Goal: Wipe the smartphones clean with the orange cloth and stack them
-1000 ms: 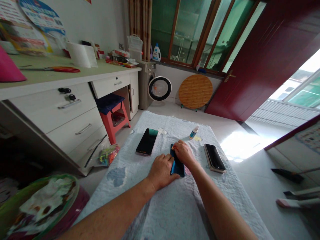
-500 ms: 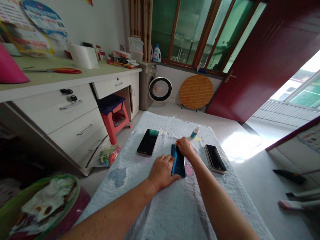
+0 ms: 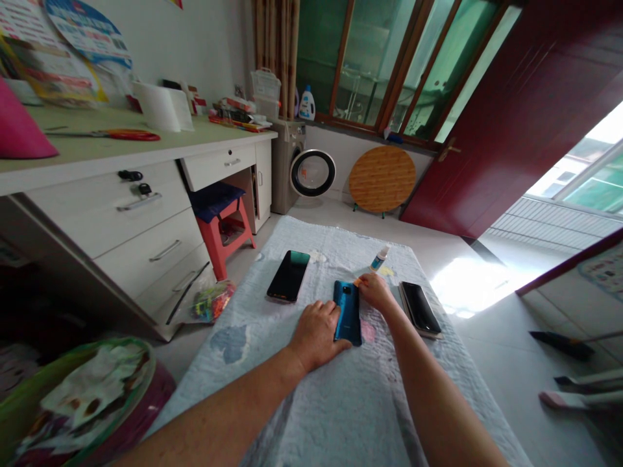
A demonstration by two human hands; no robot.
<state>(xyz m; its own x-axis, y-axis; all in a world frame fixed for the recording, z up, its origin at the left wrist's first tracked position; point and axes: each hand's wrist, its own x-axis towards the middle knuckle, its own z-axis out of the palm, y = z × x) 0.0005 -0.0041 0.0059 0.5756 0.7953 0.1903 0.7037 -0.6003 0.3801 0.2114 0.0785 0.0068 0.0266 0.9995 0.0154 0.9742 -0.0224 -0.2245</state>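
A blue phone [image 3: 347, 314] lies back up on the cloth-covered table, its camera block at the far end. My left hand [image 3: 318, 334] grips its left and near edges. My right hand [image 3: 376, 290] is closed on a small orange piece [image 3: 359, 282] at the phone's top right corner. To the left lies a black phone [image 3: 289, 275], screen up. Another dark phone [image 3: 421, 307] rests at the right on a pale flat object. Just beyond my right hand stands a small spray bottle [image 3: 379, 257].
The table's cloth [image 3: 335, 415] is light blue. Left are a desk [image 3: 131, 217], a red stool [image 3: 224, 233] and a waste bin [image 3: 158, 389]. Beyond the table are a washing machine [image 3: 285, 168] and a round wooden board [image 3: 382, 178]. Brushes lie on the floor at right.
My right hand has moved right with the orange piece, from over the phone's top to its top right corner, uncovering the camera block. My left hand has stayed in place.
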